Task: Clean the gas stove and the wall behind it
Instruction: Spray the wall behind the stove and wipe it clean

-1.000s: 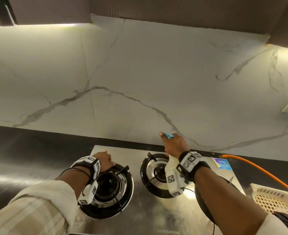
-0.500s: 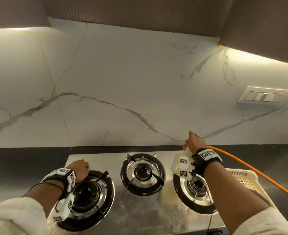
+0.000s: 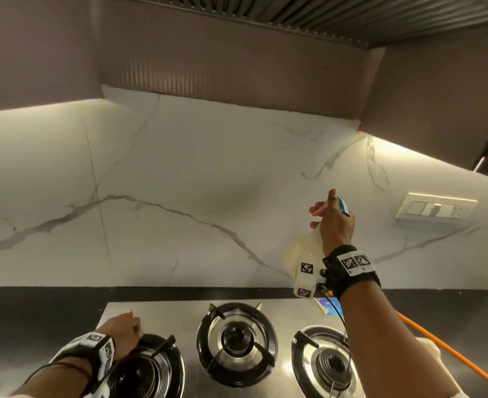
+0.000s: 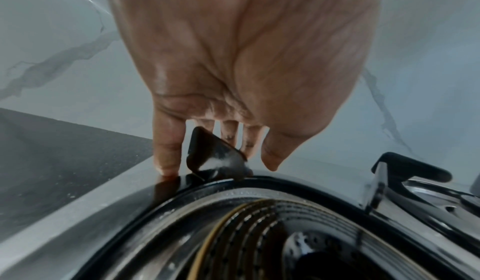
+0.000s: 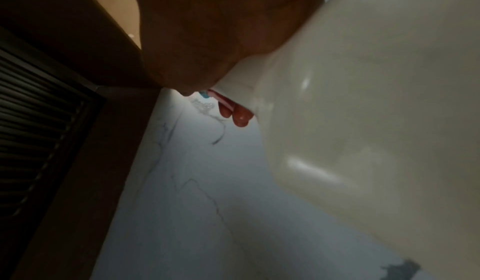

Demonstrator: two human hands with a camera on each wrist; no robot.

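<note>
The gas stove (image 3: 231, 349) sits at the near edge, the marble wall (image 3: 194, 196) rising just behind it. Your right hand (image 3: 336, 222) grips a cream spray bottle (image 3: 304, 248) raised at the wall's right side, fingers curled on its pink trigger (image 3: 321, 208), likely to wet the marble. Your left hand (image 3: 122, 330) rests open, fingertips on the left burner (image 3: 145, 369) rim, apparently as a brace.
</note>
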